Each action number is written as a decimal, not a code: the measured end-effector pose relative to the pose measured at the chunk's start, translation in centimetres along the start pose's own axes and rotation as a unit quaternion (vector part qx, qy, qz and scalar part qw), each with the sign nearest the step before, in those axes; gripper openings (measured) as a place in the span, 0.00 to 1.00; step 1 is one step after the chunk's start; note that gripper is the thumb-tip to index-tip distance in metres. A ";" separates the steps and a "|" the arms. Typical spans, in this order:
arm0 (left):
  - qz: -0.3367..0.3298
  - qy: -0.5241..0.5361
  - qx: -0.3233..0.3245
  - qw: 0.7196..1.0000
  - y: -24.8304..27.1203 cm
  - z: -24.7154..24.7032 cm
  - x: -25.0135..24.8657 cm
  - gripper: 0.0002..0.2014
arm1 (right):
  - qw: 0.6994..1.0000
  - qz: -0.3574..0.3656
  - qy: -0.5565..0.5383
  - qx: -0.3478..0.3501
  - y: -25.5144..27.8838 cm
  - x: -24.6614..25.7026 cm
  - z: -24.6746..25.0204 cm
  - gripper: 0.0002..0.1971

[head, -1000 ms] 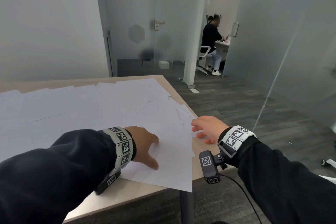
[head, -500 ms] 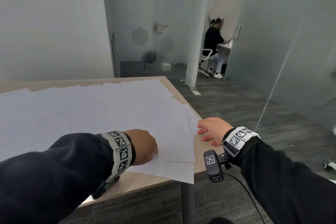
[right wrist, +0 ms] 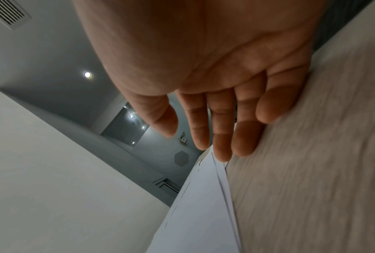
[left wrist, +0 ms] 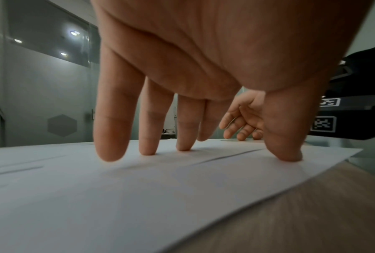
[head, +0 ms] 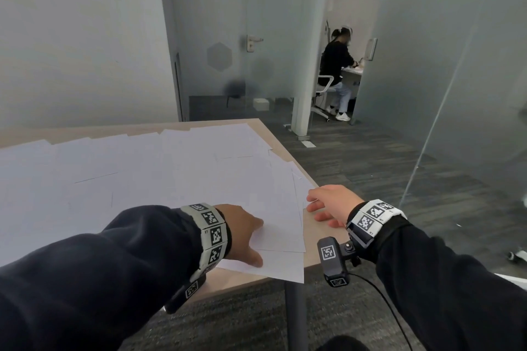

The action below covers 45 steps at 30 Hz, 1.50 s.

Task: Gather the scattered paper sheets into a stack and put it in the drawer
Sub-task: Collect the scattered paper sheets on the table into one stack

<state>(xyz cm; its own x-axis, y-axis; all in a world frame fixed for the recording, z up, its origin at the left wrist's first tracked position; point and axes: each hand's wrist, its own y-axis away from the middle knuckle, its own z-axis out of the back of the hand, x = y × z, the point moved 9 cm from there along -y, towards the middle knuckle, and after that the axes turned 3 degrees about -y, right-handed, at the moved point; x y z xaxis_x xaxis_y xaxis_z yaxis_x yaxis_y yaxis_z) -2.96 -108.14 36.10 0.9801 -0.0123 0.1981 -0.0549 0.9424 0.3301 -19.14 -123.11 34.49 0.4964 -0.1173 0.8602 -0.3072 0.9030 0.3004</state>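
- An office room with frosted glass walls (head: 427, 65) and grey carpet holds a light wood table (head: 319, 253) whose near right corner sits at about 5 o'clock of the head view's centre.
- Loose white paper sheets (head: 142, 179) cover nearly the whole tabletop, overlapping one another; the nearest sheet (head: 273, 268) juts a corner past the table's front edge.
- The left hand (head: 242, 232) lies on the near sheets with fingers straight and slightly spread; the left wrist view shows the fingertips (left wrist: 110, 154) and the thumb pressing down on the paper.
- The right hand (head: 328, 202) rests at 3 o'clock of the left one, on the bare strip of wood by the table's right edge, fingers straight and close together, their tips meeting the right edges of the sheets.
- Both wrists carry bands printed with black-and-white markers, and a small black camera (head: 332, 261) hangs below the right wrist past the table's edge.
- At 12 o'clock beyond the table stands a frosted glass door (head: 228, 65) with a metal handle.
- At 1 o'clock, through an opening beside a white pillar (head: 308, 65), a person (head: 338, 65) in dark clothes sits on a white chair at a desk, well apart from the table.
- No drawer shows in any view.
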 end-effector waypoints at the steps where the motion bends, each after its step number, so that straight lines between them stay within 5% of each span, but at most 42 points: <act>1: 0.000 -0.007 -0.006 1.000 0.0 0.1 0.1 0.40 | 1.000 0.002 0.000 -0.001 0.0 0.0 0.0 0.13; 6: -0.012 -0.055 -0.033 0.998 0.2 0.6 -0.5 0.23 | 1.000 0.006 0.009 -0.001 0.1 0.1 -0.2 0.13; 11: -0.011 -0.081 -0.029 0.996 0.3 1.0 -1.3 0.29 | 1.000 0.010 0.012 0.000 0.5 0.3 -0.2 0.14; 32: -0.003 -0.075 -0.057 0.996 2.3 -0.2 -1.6 0.24 | 0.998 0.066 -0.011 0.012 2.4 0.0 -1.3 0.11; 38: -0.001 -0.046 -0.001 0.999 4.9 -2.1 -2.2 0.40 | 0.996 0.093 -0.009 0.007 4.1 -0.3 -1.3 0.11; 45: 0.017 -0.032 -0.089 0.995 6.9 -1.8 -2.9 0.12 | 0.990 0.132 -0.015 -0.036 7.4 -1.6 -0.5 0.11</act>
<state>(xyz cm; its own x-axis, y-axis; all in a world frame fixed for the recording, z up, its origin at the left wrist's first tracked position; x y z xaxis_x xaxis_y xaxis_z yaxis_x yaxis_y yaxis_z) -5.87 -101.01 36.10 0.9639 0.0044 0.2663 -0.0470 0.9870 0.1539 -21.80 -116.02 35.12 0.3820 0.1153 0.9169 -0.3629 0.9312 0.0342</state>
